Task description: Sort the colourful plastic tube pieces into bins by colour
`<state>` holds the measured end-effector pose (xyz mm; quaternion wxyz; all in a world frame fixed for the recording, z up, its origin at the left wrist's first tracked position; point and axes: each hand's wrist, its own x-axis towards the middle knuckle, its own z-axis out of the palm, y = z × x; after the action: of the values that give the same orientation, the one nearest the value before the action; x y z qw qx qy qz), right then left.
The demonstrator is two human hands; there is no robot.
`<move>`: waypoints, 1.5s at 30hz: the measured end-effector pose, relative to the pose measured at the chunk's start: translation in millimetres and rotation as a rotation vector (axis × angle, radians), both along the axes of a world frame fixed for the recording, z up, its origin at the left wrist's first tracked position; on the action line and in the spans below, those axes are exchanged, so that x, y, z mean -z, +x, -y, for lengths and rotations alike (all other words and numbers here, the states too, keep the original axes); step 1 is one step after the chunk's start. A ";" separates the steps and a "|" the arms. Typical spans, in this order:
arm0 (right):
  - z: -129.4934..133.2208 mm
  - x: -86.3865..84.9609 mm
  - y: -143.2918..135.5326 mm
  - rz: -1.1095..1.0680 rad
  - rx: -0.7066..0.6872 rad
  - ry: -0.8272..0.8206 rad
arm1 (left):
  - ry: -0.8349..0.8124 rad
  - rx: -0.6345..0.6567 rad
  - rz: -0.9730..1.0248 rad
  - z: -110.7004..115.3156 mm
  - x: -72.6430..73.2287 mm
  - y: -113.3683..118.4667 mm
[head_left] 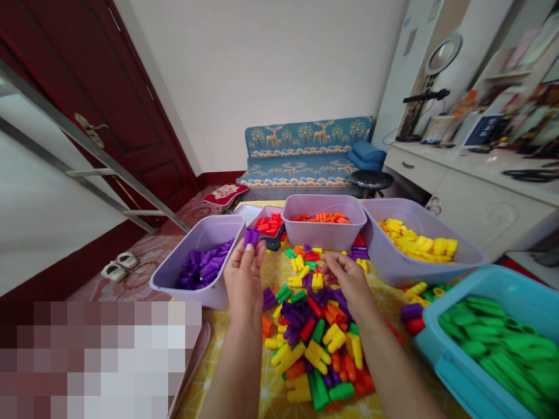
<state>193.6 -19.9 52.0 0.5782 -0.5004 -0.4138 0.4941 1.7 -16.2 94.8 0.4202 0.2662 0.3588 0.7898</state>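
My left hand (244,267) pinches a purple plastic building piece (251,237) upright between thumb and fingers, close to the right rim of a lilac tub (218,295) of purple pieces (205,265). Over the far part of a mixed pile (321,343) of yellow, purple, green, red and orange pieces is my right hand (349,282). Its fingers are curled together, and what they hold, if anything, is hard to make out; a bit of red shows by the fingertips. The pile lies between my forearms on a yellow patterned tablecloth (209,378).
Behind the pile stand a small container (271,235) with red pieces and a lilac tub (325,233) with orange ones. To the right are a lilac tub (419,267) of yellow pieces and a turquoise tub (458,372) of green ones. A sofa (301,169) stands beyond.
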 end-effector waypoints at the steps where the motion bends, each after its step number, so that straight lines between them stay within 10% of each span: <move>1: -0.4 0.7 1.1 0.005 0.008 -0.011 | 0.028 -0.065 0.062 0.0 -5.1 -8.0; 5: -1.3 4.0 1.2 0.045 0.022 -0.021 | -0.017 -0.241 0.285 2.1 -19.2 -32.3; 10: -6.6 13.3 4.3 0.229 0.040 0.021 | -0.119 -0.121 0.216 5.5 -20.1 -33.1; 18: 5.6 -5.6 37.2 1.089 -0.210 -0.044 | -0.147 0.584 -1.161 27.7 -12.4 -10.1; 24: 11.4 5.3 47.6 1.124 -0.386 -0.085 | -0.155 0.841 -1.738 25.3 23.9 15.8; 37: 2.6 30.0 6.4 0.598 -0.391 0.017 | -0.060 0.614 -1.212 -0.6 74.5 32.1; 45: 4.4 9.8 3.3 0.314 -0.425 -0.098 | -0.061 0.616 -0.733 -11.7 87.1 24.9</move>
<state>196.9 -24.3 42.1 0.3651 -0.5001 -0.5699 0.5402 26.6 -4.5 7.7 0.4880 0.6086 0.4110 0.4718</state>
